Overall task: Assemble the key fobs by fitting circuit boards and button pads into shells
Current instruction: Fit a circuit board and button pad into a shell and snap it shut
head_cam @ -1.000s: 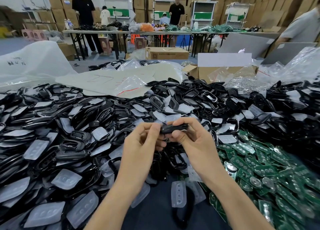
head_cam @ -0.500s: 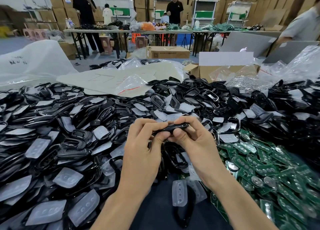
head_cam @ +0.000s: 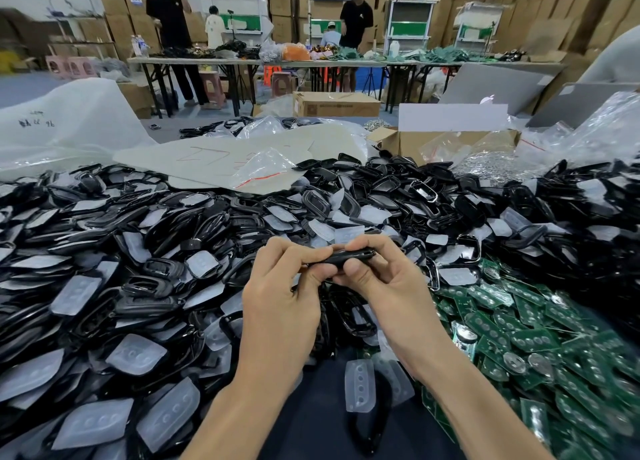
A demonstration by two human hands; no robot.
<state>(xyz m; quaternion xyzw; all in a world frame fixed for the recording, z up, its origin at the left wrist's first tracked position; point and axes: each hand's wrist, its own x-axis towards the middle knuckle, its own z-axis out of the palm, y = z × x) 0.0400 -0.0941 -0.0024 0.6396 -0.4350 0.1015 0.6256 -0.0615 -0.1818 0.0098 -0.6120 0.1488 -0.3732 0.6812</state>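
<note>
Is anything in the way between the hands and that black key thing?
No, nothing visible. The left hand and the right hand both pinch the black key fob directly between fingers and thumbs, holding it up above the pile of shells.

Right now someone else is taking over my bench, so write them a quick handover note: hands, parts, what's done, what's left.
Left hand: pinches the left end of the black fob, which is held edge-on above the pile.
Right hand: fingers and thumb pinch the fob's right end.
Parts: black shells and clear button pads are heaped ahead and to the left. Green circuit boards lie to the right.
Done: this fob looks closed or nearly so, but its inside cannot be seen.
Left: check the seam and set it aside, then probably carry on through the heaps.
</note>
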